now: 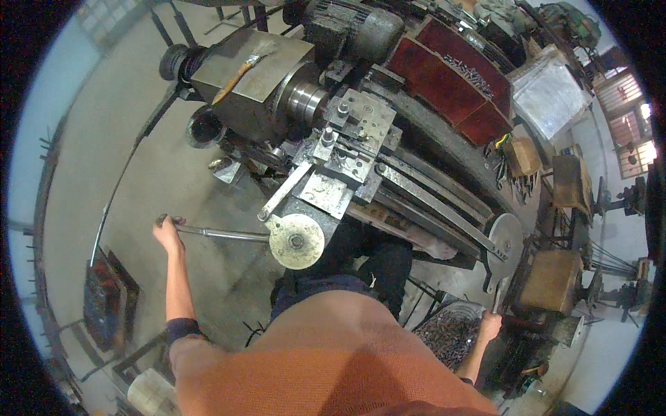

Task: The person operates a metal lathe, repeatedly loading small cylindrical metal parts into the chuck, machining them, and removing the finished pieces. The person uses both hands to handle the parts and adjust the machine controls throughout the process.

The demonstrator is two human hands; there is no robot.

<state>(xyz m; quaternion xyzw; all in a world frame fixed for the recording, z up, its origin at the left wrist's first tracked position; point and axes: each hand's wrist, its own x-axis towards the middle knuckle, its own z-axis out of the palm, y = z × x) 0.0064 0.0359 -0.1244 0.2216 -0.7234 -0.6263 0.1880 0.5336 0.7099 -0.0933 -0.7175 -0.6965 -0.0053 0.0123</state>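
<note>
My left hand (167, 234) is closed round the dark end of a long metal lever (232, 235). That lever runs rightward to a round pale disc (297, 240) on the lathe's carriage. Far to the right, my right hand (490, 325) grips a crank handle (499, 297) below a grey wheel (504, 246) at the end of the lathe bed. Between my arms, in front of me, stands the lathe: its chuck (305, 100), a tool post (326, 144) and a short flat lever (284, 192) show. What sits in the chuck I cannot make out.
A brush (237, 78) lies on the headstock (243, 52); a motor (354, 28) sits behind. Red trays (440, 76) hold small metal parts. Near my right arm stands a basket (451, 333) full of metal pieces. A long thin rod (128, 163) slopes down at left.
</note>
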